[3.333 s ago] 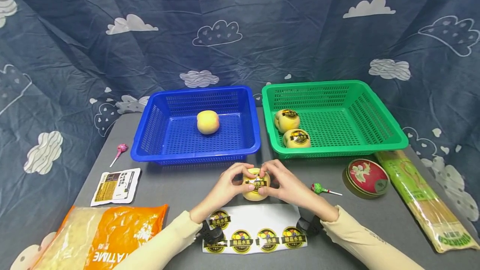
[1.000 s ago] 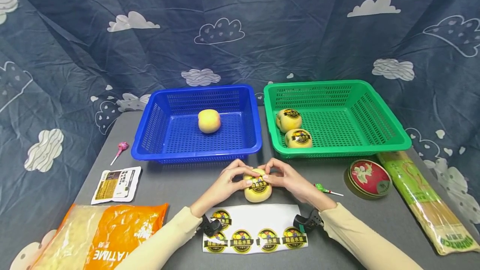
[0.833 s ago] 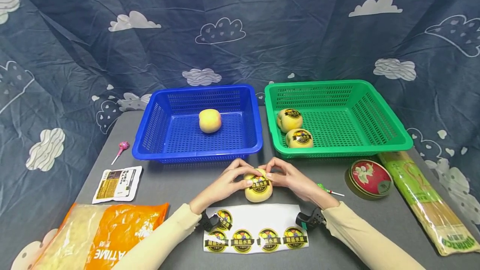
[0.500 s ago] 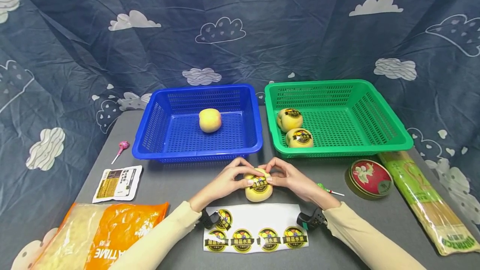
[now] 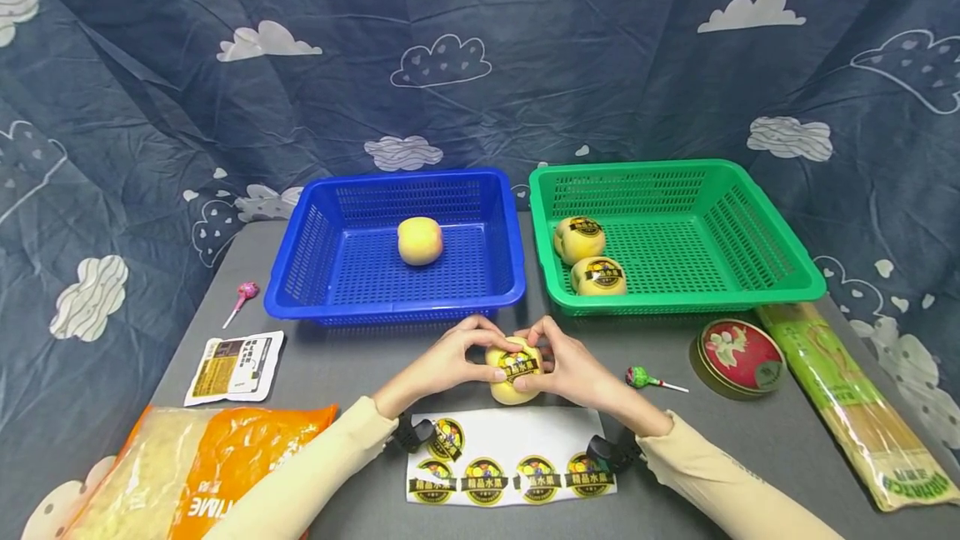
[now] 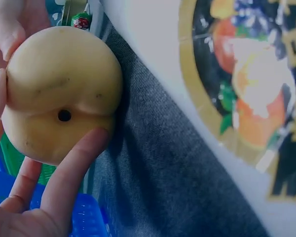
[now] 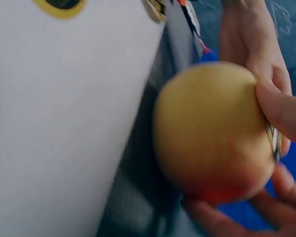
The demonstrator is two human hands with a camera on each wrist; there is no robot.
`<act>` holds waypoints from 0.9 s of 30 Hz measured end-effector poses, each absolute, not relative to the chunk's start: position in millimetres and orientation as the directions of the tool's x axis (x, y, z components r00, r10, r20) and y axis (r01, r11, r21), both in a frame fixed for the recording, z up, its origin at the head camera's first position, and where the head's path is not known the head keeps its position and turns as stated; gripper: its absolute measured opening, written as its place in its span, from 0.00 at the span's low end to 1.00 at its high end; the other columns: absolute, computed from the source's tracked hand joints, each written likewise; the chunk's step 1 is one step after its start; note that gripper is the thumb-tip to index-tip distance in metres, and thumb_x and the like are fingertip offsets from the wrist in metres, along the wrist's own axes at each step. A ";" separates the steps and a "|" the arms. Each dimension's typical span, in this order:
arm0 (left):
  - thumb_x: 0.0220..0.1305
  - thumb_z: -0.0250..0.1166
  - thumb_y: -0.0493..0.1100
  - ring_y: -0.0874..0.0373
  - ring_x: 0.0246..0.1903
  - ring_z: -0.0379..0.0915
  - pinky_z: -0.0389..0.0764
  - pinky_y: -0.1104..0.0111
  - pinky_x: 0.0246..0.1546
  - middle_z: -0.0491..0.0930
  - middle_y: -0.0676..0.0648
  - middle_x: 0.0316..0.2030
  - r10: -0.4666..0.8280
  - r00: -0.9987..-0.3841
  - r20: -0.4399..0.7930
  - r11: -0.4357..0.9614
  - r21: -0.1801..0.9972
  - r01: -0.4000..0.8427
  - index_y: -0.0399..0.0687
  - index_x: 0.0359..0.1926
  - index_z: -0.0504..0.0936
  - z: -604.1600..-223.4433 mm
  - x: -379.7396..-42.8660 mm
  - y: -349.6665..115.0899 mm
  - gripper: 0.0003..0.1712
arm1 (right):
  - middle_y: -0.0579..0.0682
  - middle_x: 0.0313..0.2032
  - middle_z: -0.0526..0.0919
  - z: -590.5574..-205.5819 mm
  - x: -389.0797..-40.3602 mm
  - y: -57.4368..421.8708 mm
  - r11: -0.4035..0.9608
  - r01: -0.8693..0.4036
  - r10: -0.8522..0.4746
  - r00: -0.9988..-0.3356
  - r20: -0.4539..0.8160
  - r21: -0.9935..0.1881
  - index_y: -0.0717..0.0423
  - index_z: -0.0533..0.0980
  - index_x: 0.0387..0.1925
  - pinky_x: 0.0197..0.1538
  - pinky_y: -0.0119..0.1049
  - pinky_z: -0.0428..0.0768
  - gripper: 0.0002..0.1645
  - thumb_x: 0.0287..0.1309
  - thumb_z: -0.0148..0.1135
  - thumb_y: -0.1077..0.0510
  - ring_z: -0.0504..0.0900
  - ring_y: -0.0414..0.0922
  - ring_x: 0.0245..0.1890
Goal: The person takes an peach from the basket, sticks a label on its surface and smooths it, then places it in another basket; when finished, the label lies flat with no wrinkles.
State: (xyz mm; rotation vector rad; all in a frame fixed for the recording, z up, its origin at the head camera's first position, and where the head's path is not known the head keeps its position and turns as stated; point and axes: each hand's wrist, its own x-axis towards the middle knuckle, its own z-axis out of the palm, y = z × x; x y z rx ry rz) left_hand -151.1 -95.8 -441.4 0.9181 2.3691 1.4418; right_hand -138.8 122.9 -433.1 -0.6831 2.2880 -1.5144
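Observation:
Both hands hold a yellow peach (image 5: pixel 506 393) just behind a white sticker sheet (image 5: pixel 525 430). A round black-and-gold sticker (image 5: pixel 522 364) lies on the peach's upper side. My left hand (image 5: pixel 448 359) grips the peach from the left, its thumb near the sticker's edge. From the other side my right hand (image 5: pixel 576 368) curls round the fruit, with the thumb on the sticker's lower part. The left wrist view shows the peach's underside (image 6: pixel 64 89) with a dark hole. In the right wrist view its reddish side (image 7: pixel 212 143) faces the camera, slightly blurred.
Behind stand a blue basket (image 5: pixel 393 310) with one plain peach (image 5: pixel 420 242) and a green basket (image 5: pixel 690 300) with two stickered peaches. Around them lie lollipops, a white pouch (image 5: pixel 235 367), an orange bag (image 5: pixel 247 448), a red tin (image 5: pixel 738 354) and a green-yellow packet (image 5: pixel 847 398).
My right hand has shifted on the peach, its thumb moving down and left across the sticker. The green lollipop's head shows again beside the right hand. The left hand keeps its grip.

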 end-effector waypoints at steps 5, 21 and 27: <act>0.51 0.68 0.42 0.60 0.45 0.65 0.67 0.59 0.47 0.71 0.54 0.42 0.630 -0.762 0.152 0.275 0.873 0.402 0.50 0.46 0.81 -441.1 -153.0 -96.9 0.18 | 0.63 0.57 0.67 -439.8 -149.1 137.4 0.157 -0.092 -0.623 -0.782 -0.027 -0.983 0.63 0.62 0.38 0.44 0.39 0.76 0.21 0.48 0.65 0.65 0.72 0.58 0.50; 0.41 0.73 0.49 0.62 0.44 0.63 0.67 0.64 0.47 0.70 0.56 0.41 0.540 -0.838 0.077 0.394 0.857 0.332 0.56 0.39 0.82 -437.0 -146.5 -82.5 0.19 | 0.63 0.56 0.69 -443.8 -153.6 141.7 0.109 0.038 -0.605 -0.790 -0.096 -0.993 0.67 0.64 0.36 0.46 0.38 0.75 0.15 0.55 0.59 0.63 0.72 0.53 0.51; 0.36 0.76 0.47 0.61 0.35 0.61 0.65 0.69 0.37 0.66 0.53 0.32 0.500 -0.857 0.128 0.458 0.800 0.387 0.55 0.33 0.80 -433.8 -142.1 -73.0 0.19 | 0.63 0.55 0.69 -443.4 -154.3 141.3 0.112 0.063 -0.574 -0.810 -0.116 -0.992 0.67 0.64 0.36 0.45 0.38 0.76 0.15 0.54 0.60 0.63 0.73 0.53 0.50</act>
